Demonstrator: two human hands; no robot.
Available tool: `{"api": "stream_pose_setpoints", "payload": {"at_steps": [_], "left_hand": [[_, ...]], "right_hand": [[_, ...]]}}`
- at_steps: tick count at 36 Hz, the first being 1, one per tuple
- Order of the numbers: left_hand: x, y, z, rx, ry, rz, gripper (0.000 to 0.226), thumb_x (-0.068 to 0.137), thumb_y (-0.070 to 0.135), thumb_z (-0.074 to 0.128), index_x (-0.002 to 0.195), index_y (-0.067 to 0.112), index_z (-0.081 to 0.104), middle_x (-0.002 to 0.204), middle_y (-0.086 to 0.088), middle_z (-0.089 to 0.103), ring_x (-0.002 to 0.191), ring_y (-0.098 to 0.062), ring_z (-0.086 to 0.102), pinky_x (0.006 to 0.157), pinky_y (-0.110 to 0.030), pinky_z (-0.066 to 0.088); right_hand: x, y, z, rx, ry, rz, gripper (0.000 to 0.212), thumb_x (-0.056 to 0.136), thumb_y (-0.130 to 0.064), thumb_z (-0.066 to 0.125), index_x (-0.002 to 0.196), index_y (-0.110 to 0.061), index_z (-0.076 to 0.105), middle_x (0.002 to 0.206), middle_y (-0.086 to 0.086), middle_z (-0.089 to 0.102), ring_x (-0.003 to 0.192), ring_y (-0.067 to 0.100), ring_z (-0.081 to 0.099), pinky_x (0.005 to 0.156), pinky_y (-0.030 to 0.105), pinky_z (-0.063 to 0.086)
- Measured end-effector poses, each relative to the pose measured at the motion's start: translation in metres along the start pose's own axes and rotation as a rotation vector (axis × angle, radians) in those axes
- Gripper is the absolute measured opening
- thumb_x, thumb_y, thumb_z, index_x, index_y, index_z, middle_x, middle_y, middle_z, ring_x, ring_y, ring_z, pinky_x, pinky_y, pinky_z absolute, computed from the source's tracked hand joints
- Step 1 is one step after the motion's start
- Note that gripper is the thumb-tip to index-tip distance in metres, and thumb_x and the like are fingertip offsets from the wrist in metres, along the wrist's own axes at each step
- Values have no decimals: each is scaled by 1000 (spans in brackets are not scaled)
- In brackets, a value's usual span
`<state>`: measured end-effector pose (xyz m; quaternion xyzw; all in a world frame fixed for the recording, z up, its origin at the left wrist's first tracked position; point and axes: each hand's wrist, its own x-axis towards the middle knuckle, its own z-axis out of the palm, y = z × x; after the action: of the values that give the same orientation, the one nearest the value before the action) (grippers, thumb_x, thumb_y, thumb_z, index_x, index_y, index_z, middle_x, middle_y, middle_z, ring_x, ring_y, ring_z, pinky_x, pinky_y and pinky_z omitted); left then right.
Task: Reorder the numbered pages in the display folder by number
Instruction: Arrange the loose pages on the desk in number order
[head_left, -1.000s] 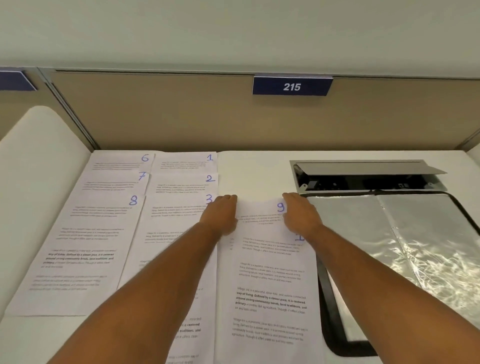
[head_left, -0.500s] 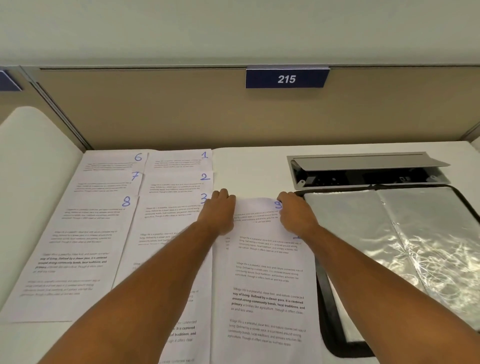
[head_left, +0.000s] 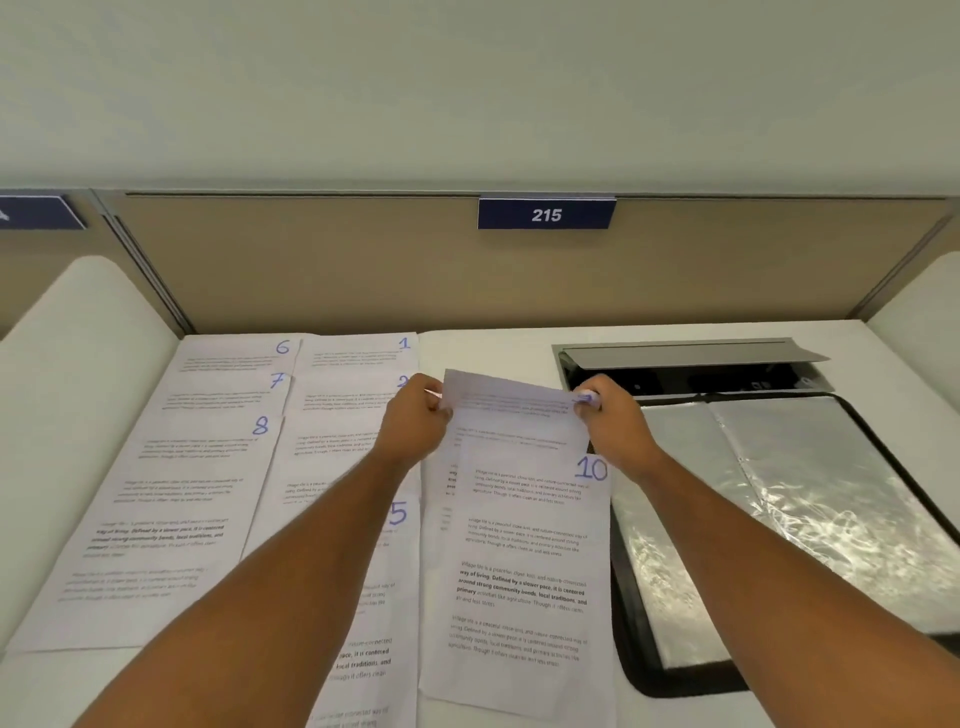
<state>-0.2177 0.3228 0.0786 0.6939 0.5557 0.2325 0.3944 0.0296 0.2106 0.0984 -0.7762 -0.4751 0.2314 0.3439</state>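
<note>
A: What is seen on the far left of the desk (head_left: 483, 348)?

B: Three white pages are laid in a column. Page 6 (head_left: 236, 353) is at the back, page 7 (head_left: 223, 397) is laid over it, and page 8 (head_left: 156, 525) is on top at the front. Only the top strips of 6 and 7 are shown. The small print cannot be read.

A: And next to them?

B: A second column is seen. Page 1 (head_left: 358, 353) is at the back. Page 2 (head_left: 343, 397) is partly hidden by the left hand (head_left: 413, 428), so only a bit of its number is seen. The pages under it are crossed by the left arm and their numbers are covered, but page 5 (head_left: 397, 514) is shown, and its bottom is cut off by the edge of the picture.

A: What is done by the hands?

B: A lifted page (head_left: 511, 415) is pinched at its top left corner by the left hand and at its top right corner by the right hand (head_left: 615, 428). Its number is hidden under the right fingers. Only a blue smudge is seen there.

A: What is under it?

B: Page 10 (head_left: 524, 571) is laid flat on the desk, just below the lifted page. Another sheet is peeking out at its left edge, and its number cannot be seen.

A: And on the right?

B: The display folder (head_left: 779, 519) is laid open, with shiny empty-looking sleeves. It is cut off on the right and partly covered by the right arm. Behind it an open cable box (head_left: 691, 364) is set in the desk. On the divider at the back a blue sign (head_left: 546, 214) with 215 is hung
</note>
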Motion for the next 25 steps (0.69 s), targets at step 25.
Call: {"api": "stream_pose_setpoints", "payload": {"at_steps": [25], "left_hand": [[-34,65,-82,-468,190,128,13,100,21,62,95,10,65,98,-5,73,94,-27,72,84,-47,61]], "right_hand": [[-34,-96,-35,344,105,34,9,99,-11,64,97,-18,69,102,-3,74,94,18,71,73,30,57]]}}
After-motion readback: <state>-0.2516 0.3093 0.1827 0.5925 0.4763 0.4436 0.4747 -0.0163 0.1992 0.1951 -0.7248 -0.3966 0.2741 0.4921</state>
